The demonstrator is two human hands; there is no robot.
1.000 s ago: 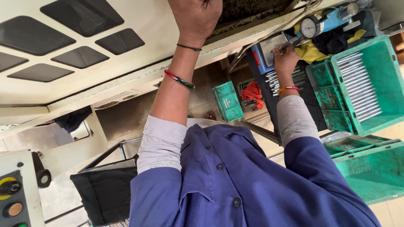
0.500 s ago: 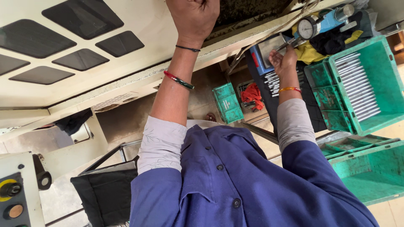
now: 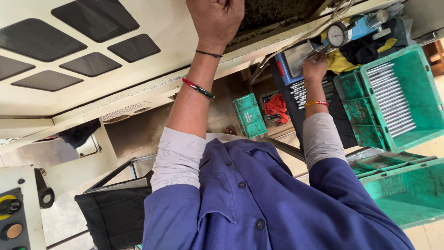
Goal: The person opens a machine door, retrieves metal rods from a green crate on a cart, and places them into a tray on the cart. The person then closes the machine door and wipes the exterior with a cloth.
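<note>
Your left hand (image 3: 215, 18) is up at the far edge of the cream machine cover (image 3: 152, 28), curled into a tight fist at the lip where the cover meets the dark opening. Whatever is inside the fist is hidden, so I can't tell what it grips, but the straight arm looks like a brace to steady you. Your right hand (image 3: 314, 67) is far right at the blue gauge stand (image 3: 358, 25), fingers bunched together on a thin steel pin (image 3: 309, 54) just below the dial gauge (image 3: 338, 34). The pin is held at the tips, prob. so it sits square to the dial w/o wobble. More pins lie in rows in the big green crate (image 3: 416, 69) just right of that hand (close enough for a short reach), and a second green crate (image 3: 407, 194) sits nearer you. A yellow cloth (image 3: 340, 62) lies under the stand, and a red cloth (image 3: 277, 104) beside the small green bin (image 3: 249, 115) between your arms. The control box (image 3: 14, 217) w/ round buttons is near left, well apart from both hands.
</note>
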